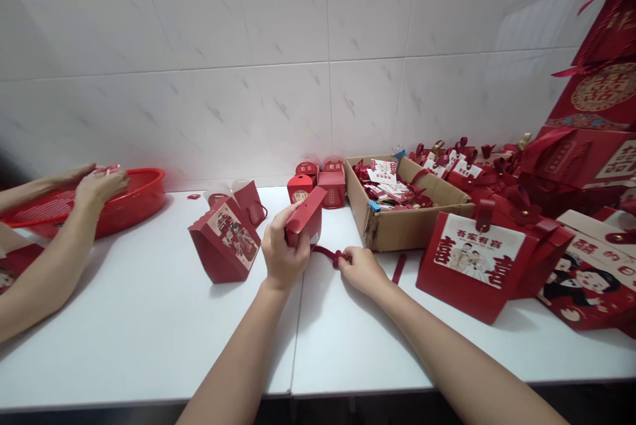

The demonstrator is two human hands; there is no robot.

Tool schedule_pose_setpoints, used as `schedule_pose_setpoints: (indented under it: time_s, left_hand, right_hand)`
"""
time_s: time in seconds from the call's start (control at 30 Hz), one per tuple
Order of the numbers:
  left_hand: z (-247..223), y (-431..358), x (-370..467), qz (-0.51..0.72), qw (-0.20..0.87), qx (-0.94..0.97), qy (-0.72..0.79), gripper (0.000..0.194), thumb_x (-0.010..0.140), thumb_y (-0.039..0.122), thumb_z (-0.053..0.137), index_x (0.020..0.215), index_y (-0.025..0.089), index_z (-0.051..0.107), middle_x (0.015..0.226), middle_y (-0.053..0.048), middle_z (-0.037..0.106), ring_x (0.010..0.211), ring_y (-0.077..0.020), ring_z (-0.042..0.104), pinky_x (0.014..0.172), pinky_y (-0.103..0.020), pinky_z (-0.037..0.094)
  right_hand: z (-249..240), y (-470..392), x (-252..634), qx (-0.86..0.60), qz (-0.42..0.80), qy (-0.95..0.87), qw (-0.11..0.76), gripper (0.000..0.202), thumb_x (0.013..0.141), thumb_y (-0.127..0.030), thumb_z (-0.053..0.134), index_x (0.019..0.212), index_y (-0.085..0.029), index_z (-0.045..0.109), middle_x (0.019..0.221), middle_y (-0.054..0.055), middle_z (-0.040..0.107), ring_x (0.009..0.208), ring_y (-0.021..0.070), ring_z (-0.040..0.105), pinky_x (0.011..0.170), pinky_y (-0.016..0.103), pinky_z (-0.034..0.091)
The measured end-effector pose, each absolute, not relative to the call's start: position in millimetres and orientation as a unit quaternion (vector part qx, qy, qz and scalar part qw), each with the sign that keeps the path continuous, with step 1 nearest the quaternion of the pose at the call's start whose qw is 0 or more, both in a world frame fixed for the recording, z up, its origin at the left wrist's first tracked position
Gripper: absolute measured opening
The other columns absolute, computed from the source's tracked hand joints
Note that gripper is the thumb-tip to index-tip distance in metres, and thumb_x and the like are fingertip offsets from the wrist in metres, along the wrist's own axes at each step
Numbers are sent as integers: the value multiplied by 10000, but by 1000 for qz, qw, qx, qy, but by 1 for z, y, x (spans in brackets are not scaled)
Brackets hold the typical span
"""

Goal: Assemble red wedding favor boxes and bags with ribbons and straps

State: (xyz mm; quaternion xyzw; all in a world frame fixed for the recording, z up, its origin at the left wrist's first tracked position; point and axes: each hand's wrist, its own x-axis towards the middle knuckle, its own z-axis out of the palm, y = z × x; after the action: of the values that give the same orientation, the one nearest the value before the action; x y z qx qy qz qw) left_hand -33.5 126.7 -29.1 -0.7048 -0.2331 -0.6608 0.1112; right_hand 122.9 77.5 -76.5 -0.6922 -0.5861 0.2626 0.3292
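A small red box [309, 213] is gripped in my left hand [285, 249], its fingers wrapped around the near side, tilted above the white table. From the box's underside a dark red strap [325, 252] stretches to the right. My right hand [362, 269] pinches the strap's end, by a knot-shaped piece [338, 258]. A red gift box with a printed couple [226, 239] stands to the left of my left hand. Another dark red strip [399, 269] lies on the table just beyond my right wrist.
A cardboard box [407, 226] of cards and ribbons stands right of centre. Red gift boxes [470, 266] crowd the right side. Small red boxes [332, 183] sit by the wall. At the left, another person's hands [102, 183] are over a red basket [144, 203].
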Motion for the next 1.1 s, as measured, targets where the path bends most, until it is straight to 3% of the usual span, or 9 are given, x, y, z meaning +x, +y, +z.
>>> schedule_pose_setpoints:
  time_s: [0.23,0.53,0.9,1.1]
  left_hand:
    - [-25,125,-35,-678,59,-683,-265,291,723,26,546,953,203,562,1038,-63,666,925,-192,647,769,-323,537]
    - [-23,125,-39,-699,62,-641,-312,252,744,37,541,925,205,593,954,-30,687,834,-155,659,686,-265,531]
    - [-13,122,-47,-708,141,-636,-273,218,736,20,541,779,196,663,923,-31,695,708,-141,642,497,-232,437]
    - [-11,116,-42,-724,14,-629,-283,121,740,80,582,758,182,645,865,-36,688,787,-165,646,617,-264,498]
  right_hand:
    - [-71,74,123,-750,206,-578,247,198,825,-290,494,842,-162,644,868,100,669,779,232,612,570,258,322]
    - [-68,74,126,-778,168,-579,176,252,822,-358,484,875,-174,649,893,124,671,827,274,629,585,283,377]
    - [-69,81,124,-791,120,-579,160,378,892,-373,393,898,-129,681,888,178,672,832,302,644,624,327,425]
    - [-68,86,115,-786,101,-584,175,391,927,-260,339,891,-105,695,902,198,678,830,290,654,642,312,412]
